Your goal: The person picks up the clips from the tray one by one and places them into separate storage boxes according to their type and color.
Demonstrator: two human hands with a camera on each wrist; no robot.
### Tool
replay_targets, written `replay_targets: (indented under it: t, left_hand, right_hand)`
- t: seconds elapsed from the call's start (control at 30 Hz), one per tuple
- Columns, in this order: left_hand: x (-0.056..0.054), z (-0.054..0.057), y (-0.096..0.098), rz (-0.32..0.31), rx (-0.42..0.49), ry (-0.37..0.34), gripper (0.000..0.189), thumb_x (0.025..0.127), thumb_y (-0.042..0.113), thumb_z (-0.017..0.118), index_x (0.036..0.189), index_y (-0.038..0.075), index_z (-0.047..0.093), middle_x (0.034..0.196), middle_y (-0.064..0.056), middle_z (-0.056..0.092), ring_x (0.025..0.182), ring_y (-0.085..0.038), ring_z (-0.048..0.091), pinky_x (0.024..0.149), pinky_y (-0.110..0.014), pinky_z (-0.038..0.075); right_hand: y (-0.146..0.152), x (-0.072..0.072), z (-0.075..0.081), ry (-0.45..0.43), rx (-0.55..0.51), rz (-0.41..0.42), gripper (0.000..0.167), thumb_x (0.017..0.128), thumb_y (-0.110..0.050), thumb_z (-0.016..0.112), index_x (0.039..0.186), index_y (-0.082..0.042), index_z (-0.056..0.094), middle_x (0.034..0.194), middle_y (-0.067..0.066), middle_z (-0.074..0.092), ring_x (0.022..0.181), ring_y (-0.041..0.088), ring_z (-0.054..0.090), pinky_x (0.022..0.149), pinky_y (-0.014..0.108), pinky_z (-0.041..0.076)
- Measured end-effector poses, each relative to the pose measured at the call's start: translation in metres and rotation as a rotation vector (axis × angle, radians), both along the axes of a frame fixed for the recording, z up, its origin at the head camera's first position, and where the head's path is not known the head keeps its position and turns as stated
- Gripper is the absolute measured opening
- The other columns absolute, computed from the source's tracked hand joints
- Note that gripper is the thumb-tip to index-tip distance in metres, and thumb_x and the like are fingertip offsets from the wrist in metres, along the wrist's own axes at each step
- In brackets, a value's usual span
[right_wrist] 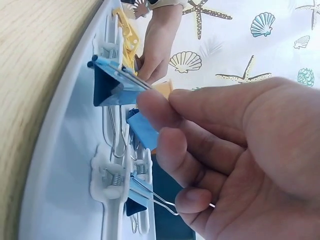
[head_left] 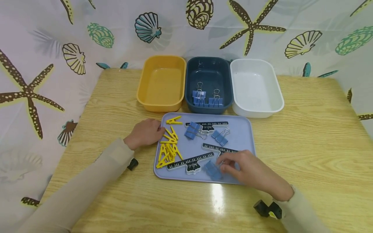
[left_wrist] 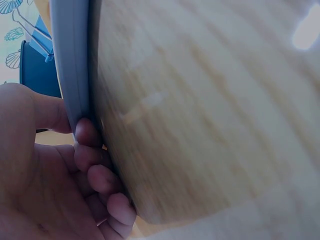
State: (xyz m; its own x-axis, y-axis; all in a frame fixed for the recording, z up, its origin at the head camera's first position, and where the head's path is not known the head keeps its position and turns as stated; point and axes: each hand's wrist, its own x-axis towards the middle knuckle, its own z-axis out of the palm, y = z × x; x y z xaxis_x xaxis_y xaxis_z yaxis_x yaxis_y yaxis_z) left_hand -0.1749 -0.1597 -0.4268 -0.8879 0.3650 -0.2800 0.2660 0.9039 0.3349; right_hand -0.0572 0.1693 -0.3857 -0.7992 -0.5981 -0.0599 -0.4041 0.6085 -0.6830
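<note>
At the lower edge of the lavender tray [head_left: 243,129], my right hand [head_left: 247,170] pinches a blue binder clip [head_left: 212,170] between thumb and index finger. The right wrist view shows that binder clip [right_wrist: 107,85] held by its wire handle, its other fingers curled. My left hand [head_left: 147,132] grips the tray's left rim; in the left wrist view its fingertips curl along the rim [left_wrist: 72,60]. Beside it on the tray lie several yellow clothespins [head_left: 167,153]. Two spots farther up hold blue binder clips [head_left: 190,131], among three piano-keyboard clips [head_left: 190,161].
Behind the tray stand three bins side by side: a yellow bin [head_left: 161,105], a dark blue bin [head_left: 208,110] with several blue binder clips [head_left: 215,102] inside, and a white bin [head_left: 257,113]. They stand on a wooden table [head_left: 314,139] against a seashell-patterned curtain [head_left: 172,19].
</note>
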Motion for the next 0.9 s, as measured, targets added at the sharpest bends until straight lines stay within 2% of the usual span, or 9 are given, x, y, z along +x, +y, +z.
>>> replay_targets:
  t: [0.33,0.6,0.8,0.9]
  left_hand:
    - [0.0,-0.001,-0.001,-0.005,0.006,0.004,0.04,0.096,0.031,0.043,0.06,0.015,0.043,0.059,0.001,0.041,0.054,-0.015,0.044,0.048,-0.027,0.031]
    - [-0.001,0.001,0.0,-0.004,-0.001,-0.006,0.04,0.097,0.03,0.043,0.06,0.015,0.043,0.059,0.0,0.041,0.053,-0.015,0.043,0.048,-0.027,0.031]
    - [-0.001,0.0,0.0,-0.001,-0.001,-0.002,0.039,0.096,0.03,0.043,0.06,0.015,0.043,0.059,0.0,0.041,0.053,-0.015,0.043,0.048,-0.027,0.031]
    - [0.0,0.0,0.0,-0.001,0.001,-0.002,0.039,0.096,0.03,0.043,0.06,0.015,0.043,0.059,0.0,0.041,0.053,-0.015,0.043,0.047,-0.027,0.031]
  right_hand:
    - [0.003,-0.007,0.009,-0.016,-0.005,0.039,0.014,0.093,-0.011,0.062,0.104,-0.011,0.069,0.078,-0.012,0.068,0.072,-0.001,0.061,0.067,0.021,0.05]
    - [0.004,-0.011,0.014,0.026,0.031,0.018,0.019,0.091,-0.011,0.063,0.11,-0.01,0.069,0.081,-0.014,0.071,0.077,-0.002,0.064,0.072,0.024,0.053]
    - [0.003,-0.014,0.015,0.092,0.015,-0.017,0.014,0.089,-0.009,0.066,0.101,-0.013,0.071,0.079,-0.014,0.072,0.075,-0.001,0.065,0.068,0.022,0.052]
    - [0.003,-0.014,0.015,0.091,0.005,-0.028,0.013,0.089,-0.008,0.066,0.1,-0.013,0.071,0.079,-0.013,0.071,0.074,0.001,0.066,0.067,0.022,0.052]
